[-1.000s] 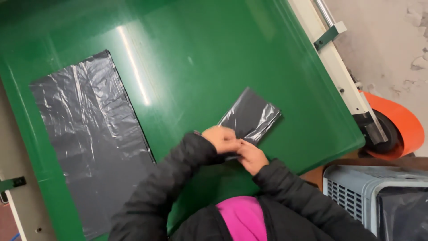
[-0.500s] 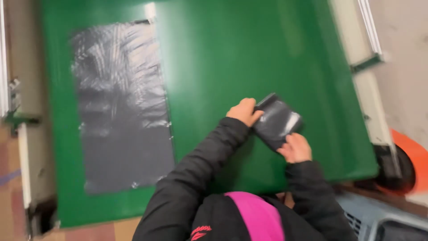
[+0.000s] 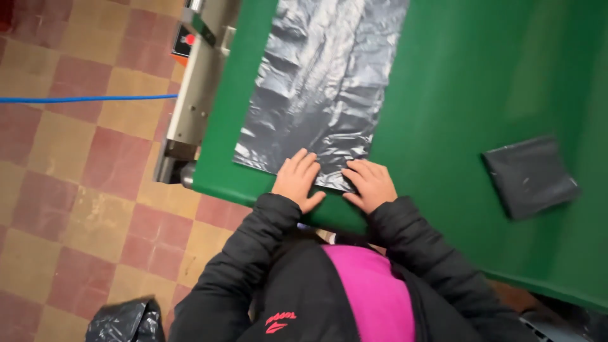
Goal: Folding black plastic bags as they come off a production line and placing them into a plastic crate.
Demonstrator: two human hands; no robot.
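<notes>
**Both palms on the near edge of the flat bag**

Now we start with the biggest thing, the glossy green table top (image 3: 481,76), which fills the view from twelve o'clock round to four. On it lies the long, crinkled sheet of dark grey plastic bag (image 3: 323,82), flat, running from twelve o'clock down to its near edge at the centre. Our left hand (image 3: 297,179) and right hand (image 3: 368,183) rest side by side on that near edge, fingers spread and pointing up the sheet, palms down, pinching nothing. To work this edge well, we judge it best to keep both palms flat and even, so the thin film does not ripple or skew on the slick surface. At three o'clock, well apart from our hands, sits the small folded square of dark grey plastic (image 3: 531,176).

Beside the table at eleven o'clock stands a grey metal machine frame (image 3: 190,95) with a small red button. The floor of worn red and tan chequered tiles (image 3: 76,190) spreads from nine to seven o'clock, crossed by a thin blue cable (image 3: 88,99) at ten. A crumpled black plastic bag (image 3: 126,322) lies at seven o'clock.
</notes>
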